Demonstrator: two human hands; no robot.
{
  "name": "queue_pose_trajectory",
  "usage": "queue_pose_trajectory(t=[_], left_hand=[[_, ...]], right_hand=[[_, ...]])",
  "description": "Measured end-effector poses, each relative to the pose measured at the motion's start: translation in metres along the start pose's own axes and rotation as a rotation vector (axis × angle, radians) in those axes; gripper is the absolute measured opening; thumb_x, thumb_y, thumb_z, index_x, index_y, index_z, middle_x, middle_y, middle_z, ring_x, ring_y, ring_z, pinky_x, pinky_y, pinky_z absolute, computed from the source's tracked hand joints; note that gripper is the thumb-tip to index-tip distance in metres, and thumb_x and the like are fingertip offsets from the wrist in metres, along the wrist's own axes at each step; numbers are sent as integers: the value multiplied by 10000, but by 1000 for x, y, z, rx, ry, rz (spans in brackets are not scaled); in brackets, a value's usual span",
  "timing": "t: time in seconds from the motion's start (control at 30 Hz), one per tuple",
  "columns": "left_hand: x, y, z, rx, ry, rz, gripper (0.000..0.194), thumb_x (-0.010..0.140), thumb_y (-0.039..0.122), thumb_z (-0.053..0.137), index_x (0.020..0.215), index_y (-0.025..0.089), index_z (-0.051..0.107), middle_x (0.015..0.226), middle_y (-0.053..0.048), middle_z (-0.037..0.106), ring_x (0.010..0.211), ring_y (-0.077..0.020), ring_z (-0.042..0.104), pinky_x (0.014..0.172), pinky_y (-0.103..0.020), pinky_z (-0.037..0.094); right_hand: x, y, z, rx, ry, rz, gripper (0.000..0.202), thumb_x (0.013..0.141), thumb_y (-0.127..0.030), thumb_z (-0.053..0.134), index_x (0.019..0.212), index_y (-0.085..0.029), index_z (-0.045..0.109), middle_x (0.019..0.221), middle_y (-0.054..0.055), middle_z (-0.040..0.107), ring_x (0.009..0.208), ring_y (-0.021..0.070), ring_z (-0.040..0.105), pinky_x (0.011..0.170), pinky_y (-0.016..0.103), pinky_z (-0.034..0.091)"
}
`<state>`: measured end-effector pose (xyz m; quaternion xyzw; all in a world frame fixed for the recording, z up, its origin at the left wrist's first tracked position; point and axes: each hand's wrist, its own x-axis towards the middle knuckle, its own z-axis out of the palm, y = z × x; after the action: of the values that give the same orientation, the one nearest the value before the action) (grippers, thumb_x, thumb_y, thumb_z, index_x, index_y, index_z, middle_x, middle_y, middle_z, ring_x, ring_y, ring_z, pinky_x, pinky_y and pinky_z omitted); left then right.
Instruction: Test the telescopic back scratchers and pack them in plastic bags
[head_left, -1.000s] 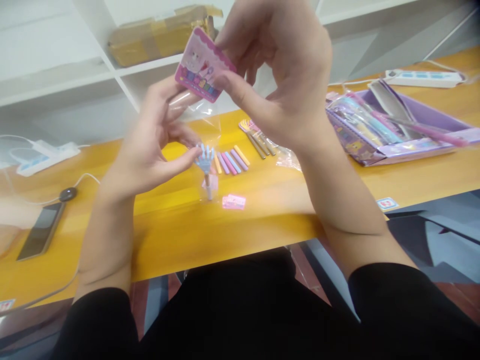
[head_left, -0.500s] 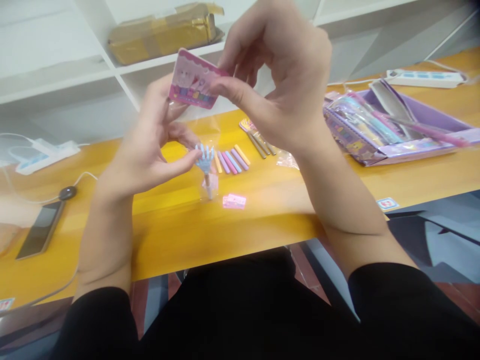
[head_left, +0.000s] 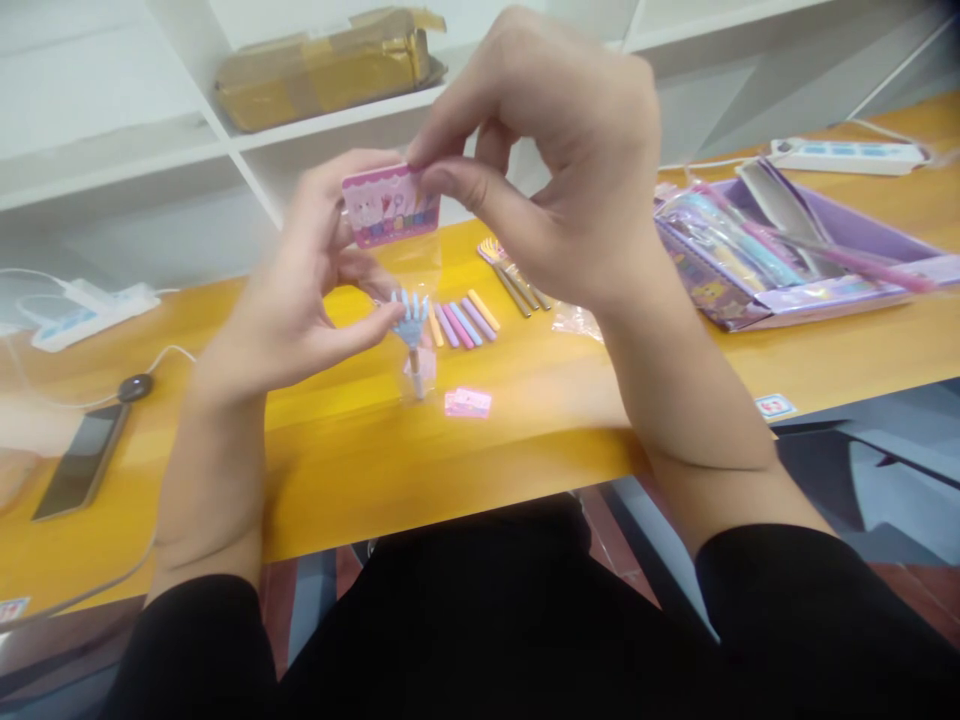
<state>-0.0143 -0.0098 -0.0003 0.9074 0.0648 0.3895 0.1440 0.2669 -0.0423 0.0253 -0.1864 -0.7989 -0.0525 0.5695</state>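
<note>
My right hand (head_left: 574,150) pinches the top right corner of a pink printed card (head_left: 388,212) between thumb and fingers, holding it above the table. Below the card hangs a clear plastic bag (head_left: 421,385). A small back scratcher (head_left: 410,318) with a blue hand-shaped head and a thin stem shows in the bag. My left hand (head_left: 289,280) is closed on the bag, with its thumb against the blue head. On the table beyond lie several pastel sticks (head_left: 465,322) and, closer to me, small pink cards (head_left: 469,403).
Metal rods with fork-like heads (head_left: 514,275) lie beside crumpled plastic (head_left: 577,320). A purple box (head_left: 739,310) of packaged items stands at right. Power strips (head_left: 851,156) sit at both sides, and a phone (head_left: 81,460) lies at left. A taped parcel (head_left: 322,75) rests on the shelf.
The pink card has tipped from a slant to nearly level and now sits slightly lower, its printed side showing more clearly. My right fingers have shifted with it; the left hand stays put.
</note>
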Motion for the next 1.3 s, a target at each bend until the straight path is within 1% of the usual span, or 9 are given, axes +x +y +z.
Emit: queue_pose_trajectory(t=[0.23, 0.37, 0.5, 0.63, 0.77, 1.03, 1.13, 1.2, 1.3], left_hand=[[0, 12, -6, 15, -33, -83, 1145, 836, 372, 1011, 1802, 445, 402, 1795, -141, 405, 1394, -379, 668, 843, -467, 831], [1, 21, -5, 18, -12, -155, 1116, 836, 338, 1002, 1795, 438, 441, 1771, -163, 472, 1511, -445, 629, 902, -499, 823], [3, 25, -5, 31, -39, -151, 1133, 830, 348, 1002, 1799, 429, 422, 1752, -182, 499, 1584, -514, 577, 908, -621, 815], [1, 22, -6, 21, -31, -146, 1154, 818, 417, 1043, 1785, 491, 418, 1738, -145, 510, 1530, -454, 630, 904, -526, 826], [-1, 22, -8, 53, -41, -163, 1143, 830, 408, 1033, 1794, 477, 422, 1743, -138, 499, 1435, -447, 697, 904, -572, 825], [-2, 11, -12, 80, -81, -71, 1186, 842, 407, 1036, 1828, 428, 376, 1779, -168, 436, 1387, -423, 724, 828, -510, 829], [-1, 14, -13, 61, -104, -85, 1292, 766, 404, 1086, 1833, 434, 358, 1815, -179, 417, 1519, -481, 658, 824, -520, 832], [0, 19, -13, 65, -109, -118, 1271, 786, 405, 1074, 1832, 443, 354, 1854, -174, 412, 1600, -495, 601, 880, -558, 830], [1, 29, -11, 48, -114, -196, 1137, 901, 344, 995, 1834, 443, 353, 1901, -148, 391, 1698, -488, 516, 1007, -608, 805]], right_hand=[[3, -9, -6, -89, -89, -52, 205, 1128, -328, 598, 1098, -344, 800, 1084, 27, 780, 934, 252, 708, 887, 432, 609], [2, -7, -2, -77, -29, -153, 233, 1105, -361, 613, 1058, -259, 817, 1082, 70, 761, 959, 257, 702, 819, 414, 560], [-1, -5, 0, -161, -121, -77, 225, 1099, -426, 668, 1117, -252, 810, 1140, 104, 722, 1058, 295, 695, 975, 461, 610], [-4, -11, -1, -178, -201, -26, 232, 1105, -420, 673, 1236, -285, 809, 1243, 106, 697, 1102, 305, 697, 1053, 479, 612], [-6, -15, 1, -192, -161, -115, 272, 1110, -340, 606, 1280, -314, 816, 1245, 105, 699, 1112, 306, 703, 1004, 453, 602], [-5, -20, 3, -314, -174, -204, 443, 1113, -250, 452, 1258, -259, 870, 1175, 123, 746, 1000, 283, 716, 860, 420, 555], [-3, -24, -6, -270, -103, -113, 381, 1091, -205, 515, 1328, -257, 808, 1334, 101, 762, 1053, 268, 753, 932, 412, 589], [-1, -24, -11, -207, -153, -19, 331, 1147, -243, 564, 1441, -270, 714, 1492, 79, 735, 1061, 230, 777, 981, 386, 612], [0, -15, -8, -61, -197, 27, 322, 1187, -415, 660, 1468, -261, 630, 1539, 77, 728, 1049, 186, 792, 840, 314, 628]])
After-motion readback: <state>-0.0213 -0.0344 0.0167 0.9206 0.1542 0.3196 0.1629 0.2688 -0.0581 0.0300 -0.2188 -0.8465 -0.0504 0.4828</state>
